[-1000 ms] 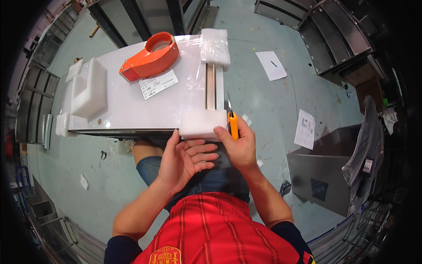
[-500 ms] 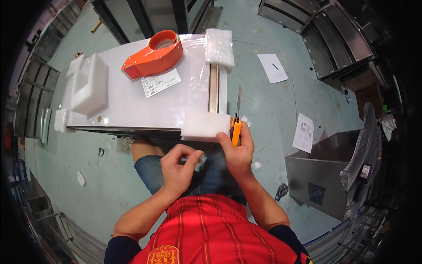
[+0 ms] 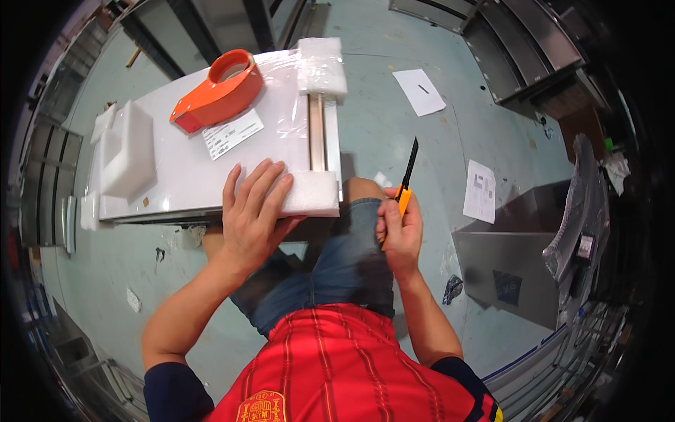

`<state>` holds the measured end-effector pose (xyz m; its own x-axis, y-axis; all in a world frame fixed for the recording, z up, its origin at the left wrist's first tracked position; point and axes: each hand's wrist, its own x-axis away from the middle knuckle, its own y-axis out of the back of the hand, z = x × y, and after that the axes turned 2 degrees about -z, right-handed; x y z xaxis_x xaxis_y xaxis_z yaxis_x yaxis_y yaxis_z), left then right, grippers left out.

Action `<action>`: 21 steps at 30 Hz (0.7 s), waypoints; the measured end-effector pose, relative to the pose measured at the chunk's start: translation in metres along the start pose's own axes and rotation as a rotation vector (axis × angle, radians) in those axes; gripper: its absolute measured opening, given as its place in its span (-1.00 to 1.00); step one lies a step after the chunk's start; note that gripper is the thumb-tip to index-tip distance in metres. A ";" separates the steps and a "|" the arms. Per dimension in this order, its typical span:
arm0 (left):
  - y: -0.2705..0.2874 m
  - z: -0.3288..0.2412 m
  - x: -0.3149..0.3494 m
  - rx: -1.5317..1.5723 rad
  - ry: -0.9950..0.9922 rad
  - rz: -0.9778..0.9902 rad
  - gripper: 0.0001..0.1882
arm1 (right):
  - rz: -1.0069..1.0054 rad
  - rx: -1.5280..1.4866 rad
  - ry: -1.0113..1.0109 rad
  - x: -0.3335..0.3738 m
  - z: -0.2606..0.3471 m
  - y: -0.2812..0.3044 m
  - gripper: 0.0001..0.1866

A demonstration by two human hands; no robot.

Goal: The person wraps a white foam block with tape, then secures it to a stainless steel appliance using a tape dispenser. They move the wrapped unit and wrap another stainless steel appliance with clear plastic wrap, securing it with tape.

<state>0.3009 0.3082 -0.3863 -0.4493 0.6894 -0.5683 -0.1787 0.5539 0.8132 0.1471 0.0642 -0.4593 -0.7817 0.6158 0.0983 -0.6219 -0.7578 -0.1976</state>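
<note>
My right hand [image 3: 401, 235] is closed around a yellow utility knife [image 3: 405, 200], its dark blade pointing up and away over the floor. My left hand [image 3: 249, 211] lies with fingers stretched flat on the near edge of a white panel-topped unit [image 3: 190, 165]. Its thumb runs along the front below a white foam corner block [image 3: 313, 193], which the fingertips touch or nearly touch. An orange tape dispenser [image 3: 218, 95] rests on the panel, partly over a white label [image 3: 234, 133]. Another foam block [image 3: 323, 67] caps the far right corner, with clear film beside it.
A large white foam piece [image 3: 128, 151] sits at the panel's left end. To the right, a grey metal box [image 3: 506, 264] stands on the floor near paper sheets [image 3: 479, 191]. Metal cabinets [image 3: 520, 53] stand at the far right. Foam scraps and crumpled plastic [image 3: 453, 288] litter the floor.
My left hand has moved up from above my lap onto the panel edge and spread its fingers. My right hand, with the knife, has shifted right, away from the foam corner block.
</note>
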 end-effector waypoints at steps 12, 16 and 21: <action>-0.008 -0.001 0.012 -0.030 -0.072 -0.156 -0.30 | -0.309 1.080 -0.431 -0.008 -0.325 0.204 -0.61; -0.007 -0.007 0.020 0.039 0.000 -0.150 -0.46 | -0.270 1.120 -0.640 -0.018 -0.318 0.208 -0.41; -0.011 -0.008 0.025 0.022 -0.014 -0.193 -0.38 | -0.272 0.620 0.021 -0.123 -0.160 0.127 -0.46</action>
<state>0.2848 0.3154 -0.4082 -0.3962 0.5755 -0.7154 -0.2412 0.6865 0.6859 0.1715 -0.0730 -0.6529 -0.5962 0.8016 0.0449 -0.7136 -0.5546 0.4280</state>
